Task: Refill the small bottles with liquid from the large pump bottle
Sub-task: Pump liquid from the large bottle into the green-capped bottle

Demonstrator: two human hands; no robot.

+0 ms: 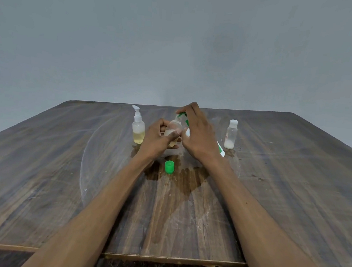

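Grey wall behind, scratched wooden table (59, 187) below, wet with a dark spill (188, 177) just on the near side of both hands. Large pump bottle (220, 150) mostly hidden under the right hand (198, 135), fingers curled down over its green-and-white top as if pressing the pump. Left hand (157, 138) wrapped round a small clear bottle (173, 131), tilted, its open neck held up at the nozzle; a little pale liquid inside. Likely mid-fill: best done with neck kept tight under the spout, short slow strokes, bottle steadied, given the puddle already there. Left of the left hand, a small pump bottle (138, 128), upright, partly full of yellowish liquid. Right of the right hand, a capped small bottle (230, 135), nearly empty. Green cap (169, 167) loose, just nearer than the hands.
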